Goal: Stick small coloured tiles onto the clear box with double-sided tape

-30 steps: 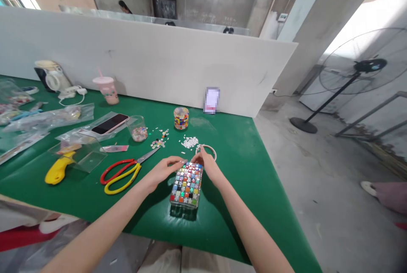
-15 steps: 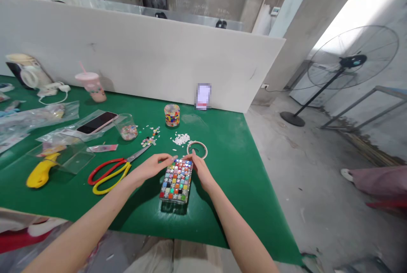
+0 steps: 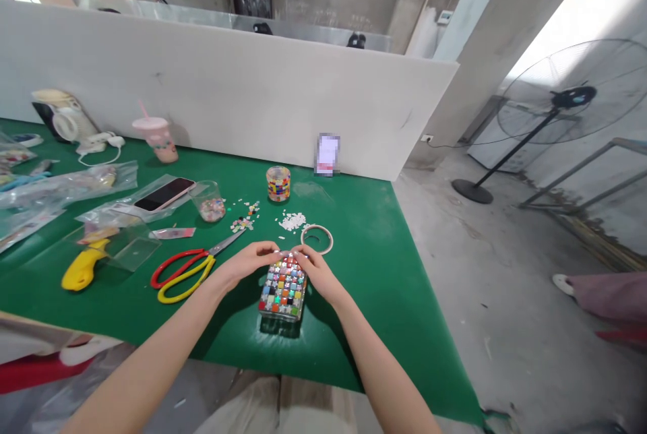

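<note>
A clear box covered with colourful square and star mosaic tiles [image 3: 282, 291] lies on the green table in front of me. My left hand [image 3: 251, 261] grips its far left corner, fingers bent and fingertips on the far edge. On the opposite side, my right hand [image 3: 317, 272] holds the far right corner, its thumb and fingertips pressing on the tiles of the last row. Both sets of fingertips nearly meet there and cover part of that row. Just beyond the right hand lies a roll of pale tape [image 3: 317, 239], with loose white pieces [image 3: 292, 221] beside it.
Red-and-yellow scissors [image 3: 188, 275] lie left of my left arm, near a yellow-handled tool [image 3: 83, 267]. Behind are a cup of beads [image 3: 211, 209], loose coloured tiles [image 3: 244, 221], a mosaic jar [image 3: 278, 186], a phone [image 3: 164, 194] and a pink tumbler [image 3: 158, 140]. A white partition [image 3: 242, 83] borders the table.
My right fingertips have moved left along the box's far end, closer to my left fingertips. The box stays in place on the table; the whole view has shifted slightly.
</note>
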Tool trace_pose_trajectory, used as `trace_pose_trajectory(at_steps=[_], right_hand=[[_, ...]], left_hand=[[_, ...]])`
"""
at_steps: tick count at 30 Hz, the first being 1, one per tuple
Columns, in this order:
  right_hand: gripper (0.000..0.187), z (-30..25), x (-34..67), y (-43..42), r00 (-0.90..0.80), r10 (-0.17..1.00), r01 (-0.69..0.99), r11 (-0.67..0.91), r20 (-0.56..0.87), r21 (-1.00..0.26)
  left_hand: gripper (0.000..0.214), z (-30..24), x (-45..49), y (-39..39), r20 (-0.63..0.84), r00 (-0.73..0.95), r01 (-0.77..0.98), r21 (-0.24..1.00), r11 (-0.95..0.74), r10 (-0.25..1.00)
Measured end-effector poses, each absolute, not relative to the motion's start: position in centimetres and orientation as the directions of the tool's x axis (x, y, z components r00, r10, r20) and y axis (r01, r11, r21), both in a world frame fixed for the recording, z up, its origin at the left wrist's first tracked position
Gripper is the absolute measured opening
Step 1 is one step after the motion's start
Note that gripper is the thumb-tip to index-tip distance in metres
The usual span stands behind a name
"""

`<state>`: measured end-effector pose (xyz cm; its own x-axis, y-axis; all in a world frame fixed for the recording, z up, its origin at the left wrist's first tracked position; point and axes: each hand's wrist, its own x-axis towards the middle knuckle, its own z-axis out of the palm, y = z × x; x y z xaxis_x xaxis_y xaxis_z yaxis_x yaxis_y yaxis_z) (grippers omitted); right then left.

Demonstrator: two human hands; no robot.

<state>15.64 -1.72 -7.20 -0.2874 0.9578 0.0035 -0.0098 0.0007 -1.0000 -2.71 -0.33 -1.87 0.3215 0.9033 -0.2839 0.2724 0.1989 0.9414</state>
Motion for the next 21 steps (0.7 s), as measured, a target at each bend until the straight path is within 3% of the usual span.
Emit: trace_pose_trajectory(at_steps=[7,11,17,21], right_hand=[[0.040,-7.4,16.3,-1.7,-0.298,0.955,-0.029,-0.009,0.000,-1.000],[0.028,-8.0,15.9,-2.0,-0.306,0.952,-0.015,0.002,0.006,-1.000],[0.027,-8.6,16.0,-1.9,-0.302,0.953,-0.042,-0.014,0.000,-0.999],[0.031,-9.2,16.3,-1.4,-0.265,0.964,-0.068,-0.023,-0.004,-0.997]], left_hand=[[0.049,-2.0,-3.1,-1.8,-0.239,0.279,0.178,0.965,0.195,0.930],[0.067,-2.9,-2.3,-3.9,-0.268,0.270,0.108,0.963,0.248,0.925],[0.054,-3.9,-1.7,-4.0,-0.249,0.232,0.073,0.968,0.238,0.940],[0.050,-3.8,-1.8,-3.9,-0.142,0.110,0.153,0.980,0.124,0.984]])
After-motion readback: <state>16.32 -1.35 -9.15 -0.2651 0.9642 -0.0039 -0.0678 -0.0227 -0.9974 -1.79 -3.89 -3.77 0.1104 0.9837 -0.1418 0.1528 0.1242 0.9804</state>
